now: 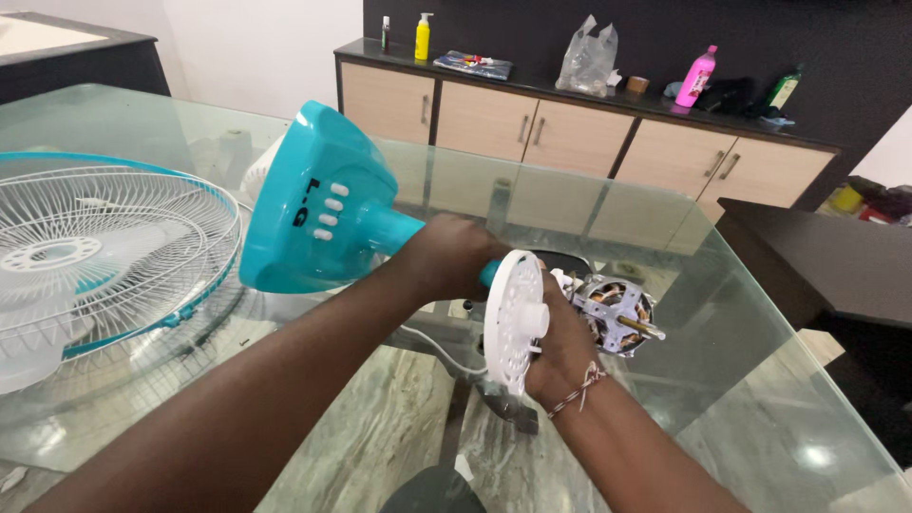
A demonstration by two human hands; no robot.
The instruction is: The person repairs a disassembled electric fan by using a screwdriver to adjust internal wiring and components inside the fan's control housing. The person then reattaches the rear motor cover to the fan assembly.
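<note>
With the fan guard (pixel 95 256) already off on the counter (pixel 741 380), the left hand (pixel 451 256) clasps the fan stand (pixel 318 204) while the right hand (pixel 560 351) grips the white motor cover (pixel 513 318), the motor (pixel 613 313) bare.

A single head-worn camera looks down and forward over a glass table (pixel 722 285) from close above the person's forearms, which enter from the bottom edge and meet near the frame's centre. The view faces a wall-side wooden cabinet (pixel 570 128) across the upper frame. No second view exists, so nothing is shared.
</note>
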